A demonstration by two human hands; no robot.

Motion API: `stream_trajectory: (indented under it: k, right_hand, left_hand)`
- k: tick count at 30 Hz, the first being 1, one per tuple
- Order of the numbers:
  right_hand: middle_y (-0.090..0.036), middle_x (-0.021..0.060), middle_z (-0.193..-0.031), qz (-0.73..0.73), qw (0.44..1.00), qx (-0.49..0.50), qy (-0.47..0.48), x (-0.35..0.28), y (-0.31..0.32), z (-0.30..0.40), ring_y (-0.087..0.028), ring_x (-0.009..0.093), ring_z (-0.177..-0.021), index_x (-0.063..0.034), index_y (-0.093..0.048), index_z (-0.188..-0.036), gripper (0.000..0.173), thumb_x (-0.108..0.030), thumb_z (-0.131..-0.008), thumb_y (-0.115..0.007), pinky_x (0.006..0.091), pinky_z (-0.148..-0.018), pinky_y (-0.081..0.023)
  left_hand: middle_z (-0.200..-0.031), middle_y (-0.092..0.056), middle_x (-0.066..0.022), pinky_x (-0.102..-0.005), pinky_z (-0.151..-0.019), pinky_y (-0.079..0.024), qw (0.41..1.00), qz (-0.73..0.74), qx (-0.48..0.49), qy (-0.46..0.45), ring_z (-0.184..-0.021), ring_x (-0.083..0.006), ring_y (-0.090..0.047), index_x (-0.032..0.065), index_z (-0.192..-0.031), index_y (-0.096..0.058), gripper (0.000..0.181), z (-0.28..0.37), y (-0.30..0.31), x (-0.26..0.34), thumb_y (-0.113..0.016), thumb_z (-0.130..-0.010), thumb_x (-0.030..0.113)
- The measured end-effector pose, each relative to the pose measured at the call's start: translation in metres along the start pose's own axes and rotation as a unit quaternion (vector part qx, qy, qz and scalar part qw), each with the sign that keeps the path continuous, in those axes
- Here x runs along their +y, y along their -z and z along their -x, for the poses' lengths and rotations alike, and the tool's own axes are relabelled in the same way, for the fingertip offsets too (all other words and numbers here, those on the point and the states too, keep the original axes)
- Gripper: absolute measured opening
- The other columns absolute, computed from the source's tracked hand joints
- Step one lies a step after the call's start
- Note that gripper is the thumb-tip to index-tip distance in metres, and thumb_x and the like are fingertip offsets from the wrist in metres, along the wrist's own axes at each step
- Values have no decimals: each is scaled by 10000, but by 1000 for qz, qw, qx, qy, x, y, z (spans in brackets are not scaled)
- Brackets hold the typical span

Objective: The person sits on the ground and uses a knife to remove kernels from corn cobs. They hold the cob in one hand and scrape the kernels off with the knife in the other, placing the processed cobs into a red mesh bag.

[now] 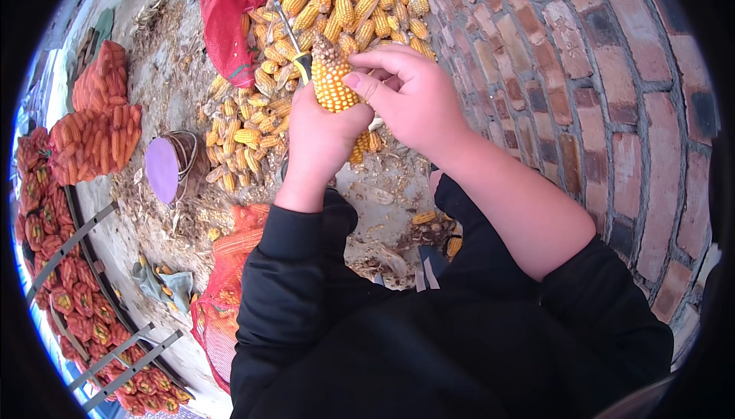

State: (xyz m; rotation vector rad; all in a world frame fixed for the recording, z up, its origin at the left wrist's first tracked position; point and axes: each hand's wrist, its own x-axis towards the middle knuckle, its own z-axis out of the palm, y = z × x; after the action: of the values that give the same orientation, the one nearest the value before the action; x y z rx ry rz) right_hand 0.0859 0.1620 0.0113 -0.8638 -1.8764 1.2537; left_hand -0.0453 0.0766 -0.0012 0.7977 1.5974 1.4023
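My left hand [327, 134] is wrapped around the lower part of an ear of corn [335, 87], which points away from me. Yellow kernels cover its middle; its tip [325, 51] is brownish and shrivelled. In the same hand is a screwdriver [302, 63] with a yellow-and-black handle, its metal shaft slanting up and left beside the ear. The thumb and forefinger of my right hand [422, 94] are on the ear's right side, with the other fingers curled behind and partly hidden. Beyond both hands lies a heap of corn ears [344, 8].
A red mesh sack [235, 11] lies against the heap; another [221, 304] is by my left arm. A bucket with a purple face [162, 169] stands left. Filled mesh sacks [95, 146] and metal rails [72, 249] are farther left. A brick wall [574, 91] rises close on my right.
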Motion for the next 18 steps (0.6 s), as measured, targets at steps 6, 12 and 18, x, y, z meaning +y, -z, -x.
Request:
stream_trajectory:
  k: [6, 12, 18]
  right_hand:
    - [-749, 97, -898, 6, 998, 1, -63, 5, 2, 3, -693, 178, -778, 27, -800, -1053, 248, -165, -919, -883, 324, -739, -560]
    - [-724, 32, -866, -205, 952, -8, -226, 11, 11, -11, -651, 105, -791, 22, -784, -1040, 216, -194, -1046, -777, 294, -737, -539]
    - [-737, 48, -1043, -166, 968, 27, -186, 14, 11, -16, -663, 113, -890, 6, -741, -1175, 296, -276, -1118, -674, 296, -841, -551]
  left_hand:
    - [-1023, -680, -225, -510, -980, -516, 980, -194, 46, 7, -1043, -430, -589, 11, -1131, -719, 439, 8, -7, -1, -798, -724, 157]
    - [-1012, -650, -180, -451, -946, -540, 985, -168, 25, -10, -1012, -359, -636, 24, -1166, -701, 473, 9, -2, -5, -814, -718, 127]
    - [-1032, -678, -36, -327, -797, -570, 999, -32, -38, 13, -906, -157, -679, -1, -1213, -634, 479, 11, 2, 2, -773, -755, -35]
